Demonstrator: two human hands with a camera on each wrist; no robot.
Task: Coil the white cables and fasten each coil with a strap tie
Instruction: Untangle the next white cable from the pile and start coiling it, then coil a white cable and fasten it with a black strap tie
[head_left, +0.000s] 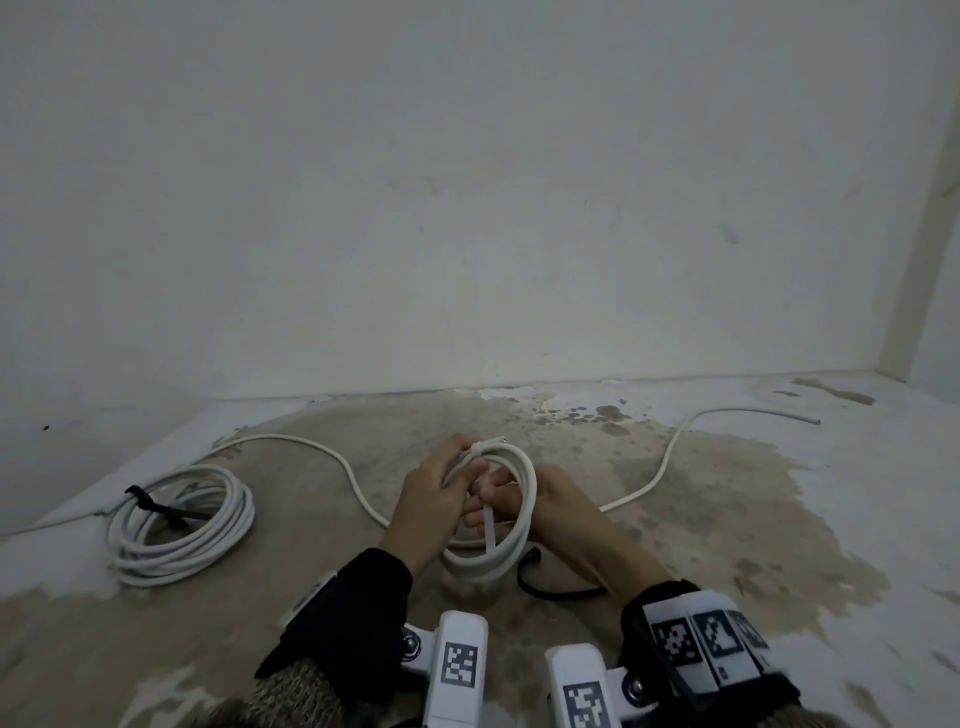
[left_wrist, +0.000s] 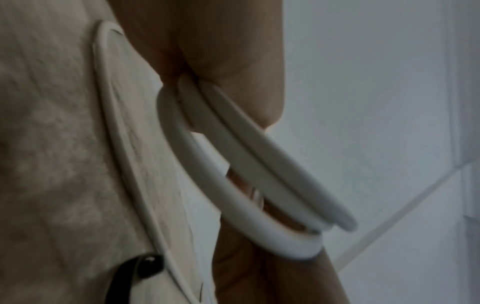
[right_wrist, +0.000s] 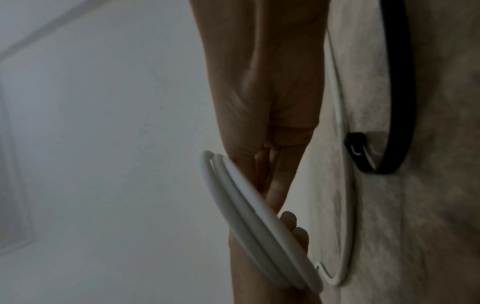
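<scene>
Bare hands here, the left hand (head_left: 423, 512) and the right hand (head_left: 558, 506), both coming out of black cuffs (head_left: 358, 587) over knitted grey-brown sleeves (head_left: 291, 691). Beside each cuff sits a white camera block (head_left: 460, 667) stamped with a black-and-white square code, a bolt at its hinge. Atop the right cuff runs a band of three more codes (head_left: 706, 644).
</scene>
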